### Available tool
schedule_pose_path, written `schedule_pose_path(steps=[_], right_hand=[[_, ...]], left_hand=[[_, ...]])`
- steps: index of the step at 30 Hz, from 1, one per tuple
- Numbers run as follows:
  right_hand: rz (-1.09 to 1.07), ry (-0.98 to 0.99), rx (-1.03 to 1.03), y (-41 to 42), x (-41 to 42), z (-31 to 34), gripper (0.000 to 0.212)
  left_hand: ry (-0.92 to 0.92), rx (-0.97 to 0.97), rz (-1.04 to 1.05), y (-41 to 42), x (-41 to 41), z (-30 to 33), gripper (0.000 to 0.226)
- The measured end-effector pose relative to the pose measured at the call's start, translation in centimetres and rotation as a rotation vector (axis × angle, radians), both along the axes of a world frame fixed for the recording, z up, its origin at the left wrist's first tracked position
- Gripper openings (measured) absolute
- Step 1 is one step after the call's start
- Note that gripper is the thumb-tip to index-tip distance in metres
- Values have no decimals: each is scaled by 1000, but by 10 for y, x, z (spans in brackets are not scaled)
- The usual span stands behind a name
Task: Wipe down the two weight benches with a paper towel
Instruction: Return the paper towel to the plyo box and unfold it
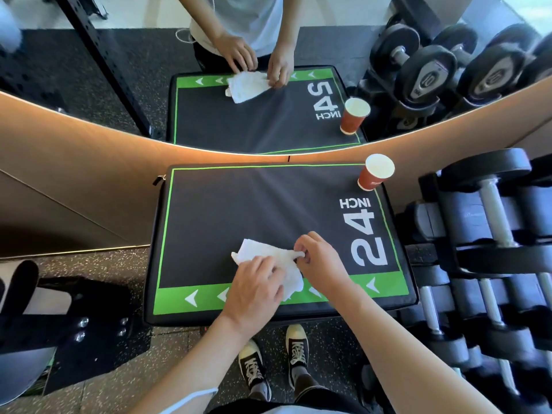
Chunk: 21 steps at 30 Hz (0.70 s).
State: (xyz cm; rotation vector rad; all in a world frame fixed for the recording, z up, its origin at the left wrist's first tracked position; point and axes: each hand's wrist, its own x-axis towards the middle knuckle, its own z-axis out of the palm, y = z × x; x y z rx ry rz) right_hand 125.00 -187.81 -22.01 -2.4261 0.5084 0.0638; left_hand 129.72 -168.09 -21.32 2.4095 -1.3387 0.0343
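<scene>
A white paper towel (263, 255) lies crumpled on a black padded box top (239, 210) with green edging and "24 INCH" printed in white. My left hand (257, 291) presses down on the towel's near part. My right hand (316, 258) pinches the towel's right edge between its fingertips. Both hands are near the box's front green band with white arrows. No weight bench is recognisable in this view.
A red paper cup (377, 172) stands on the box's far right corner. A dumbbell rack (484, 240) fills the right side. A mirror (268, 85) on the wall ahead reflects the scene. Black metal equipment (59, 318) stands at lower left on speckled rubber floor.
</scene>
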Motion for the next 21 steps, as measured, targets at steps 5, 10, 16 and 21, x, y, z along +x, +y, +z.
schedule_pose_path(steps=[5, 10, 16, 21], right_hand=[[-41, -82, -77, -15, 16, 0, 27], [-48, -110, -72, -31, 43, -3, 25], [-64, -50, -14, -34, 57, -5, 33], [-104, -71, 64, -17, 27, -4, 25]], left_hand=[[64, 220, -26, -8, -11, -10, 35], [84, 295, -32, -16, -8, -7, 24], [80, 326, 27, -30, -1, -4, 16], [211, 181, 41, -27, -5, 6, 18]])
